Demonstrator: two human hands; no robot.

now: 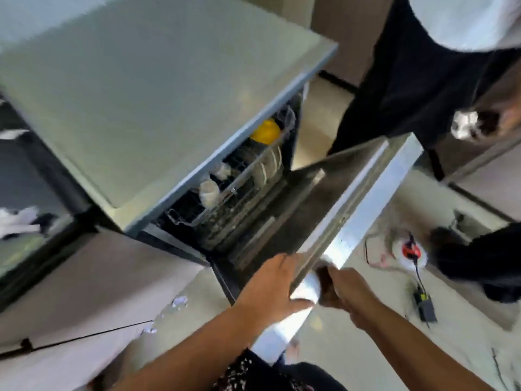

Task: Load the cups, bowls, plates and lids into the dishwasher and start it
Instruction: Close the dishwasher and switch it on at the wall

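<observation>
Any lettering on the dishwasher door [324, 210] lost in motion blur; nothing legible elsewhere.

Door half open, tilted between flat and upright, steel inner face turned toward the racks, bright top edge running toward the camera. Clasped on the door's near corner, the left hand [270, 286]: fingers laid across the inner face, thumb underneath on the bright edge. Just beside it, on the door's outer side, the right hand [341, 289], fingers curled round the same edge. Both hands gripping the door and nothing else. Exact fingertip contact smeared.

Behind the door, inside the machine: upper rack [239, 182] carrying two pale cups [210, 190] lying tilted, plus a yellow item [266, 131] farther back, kind unclear. Beneath that rack, a row of white plates [270, 162] standing on edge. Deeper interior dark, hidden under the grey table [141, 94] jutting above the door opening.

Beyond the door's far end, a second person in black trousers [394, 80], cut off by the top edge, with a white blurred object [465, 124] held near the right border. Right of the door, on the floor [352, 348], a red-and-white device [408, 249] with a black cable leading to a small black box [424, 301]. Below the door's near corner, dark patterned clothing [248, 373], mostly cut off.
</observation>
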